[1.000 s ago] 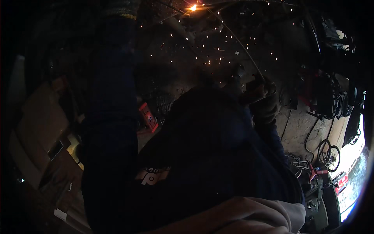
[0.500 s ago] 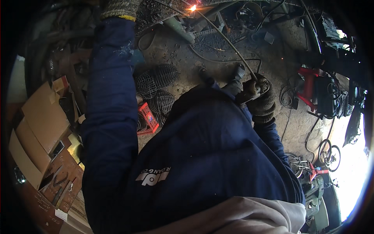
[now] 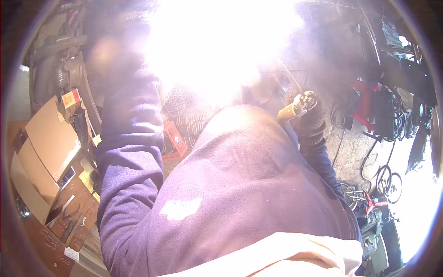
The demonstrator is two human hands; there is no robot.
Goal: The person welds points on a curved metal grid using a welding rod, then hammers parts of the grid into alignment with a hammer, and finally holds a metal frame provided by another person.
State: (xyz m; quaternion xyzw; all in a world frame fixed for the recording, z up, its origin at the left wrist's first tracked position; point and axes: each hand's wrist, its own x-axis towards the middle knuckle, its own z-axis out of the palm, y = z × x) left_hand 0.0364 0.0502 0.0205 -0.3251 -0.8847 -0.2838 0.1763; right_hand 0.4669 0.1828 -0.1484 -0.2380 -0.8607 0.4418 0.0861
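Observation:
My right hand [image 3: 313, 119], in a dark knitted glove, is closed around a welding electrode holder [image 3: 290, 112]. A long, thin welding rod [image 3: 290, 74] runs from the holder up and left into a blinding white arc glare [image 3: 217, 37]. The rod's tip and the work there are lost in that light. At the top left, my left arm [image 3: 131, 111] reaches forward in a dark blue sleeve. My gloved left hand [image 3: 134, 16] is washed out and partly cut off by the upper edge, so its fingers do not show.
Wire coils [image 3: 191, 121] and a red crate [image 3: 175, 139] lie on the floor left of my body. Cardboard [image 3: 54, 134] lies on a brown surface with hand tools [image 3: 69, 226]. On the right are a red-framed machine [image 3: 364, 104], cables and a bicycle [image 3: 385, 182].
The small orange glow at the rod's tip has become a huge white glare, lighting my clothes and hiding the work area. Both arms stay in nearly the same place.

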